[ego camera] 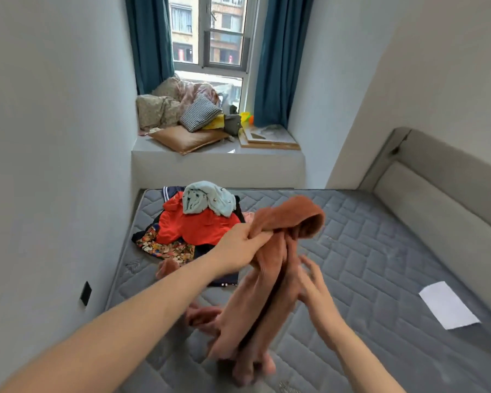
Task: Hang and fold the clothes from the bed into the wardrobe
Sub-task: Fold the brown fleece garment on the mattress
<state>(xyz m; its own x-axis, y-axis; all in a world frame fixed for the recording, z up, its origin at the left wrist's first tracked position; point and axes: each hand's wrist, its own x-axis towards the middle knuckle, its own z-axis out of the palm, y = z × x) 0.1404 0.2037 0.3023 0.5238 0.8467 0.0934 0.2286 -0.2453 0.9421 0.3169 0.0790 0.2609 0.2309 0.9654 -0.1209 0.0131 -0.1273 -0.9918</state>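
So the left hand (pixel 240 245) is clenched tight around the bunched-up top of a rust-brown garment (pixel 270 268), holding it up off the bed (pixel 380 251) with the arm stretched out from the lower left. The garment hangs down in long folds, its lower end blurry and trailing near the mattress surface, and a hood-like loop of fabric flops over to the right of the fist. The right hand (pixel 313 282) is spread open, fingers straight and a bit fanned, right up against the hanging cloth on its right side; it's blurred, so I can't tell if the fingertips really touch the fabric or just sit beside it. Behind the left hand there's a pile of clothes (pixel 187 225) toward the far left corner of the bed: a red piece (pixel 199 225) in the middle, a light blue one (pixel 207 198) on top, a patterned one (pixel 165 248) at the near left edge. The pile sits close to the left wall (pixel 54 165) and the foot edge under the window ledge (pixel 219 148). The right half of the grey quilted mattress is mostly open surface, with only a white sheet of paper (pixel 448 306) lying near the padded headboard (pixel 442 188) on the right side.
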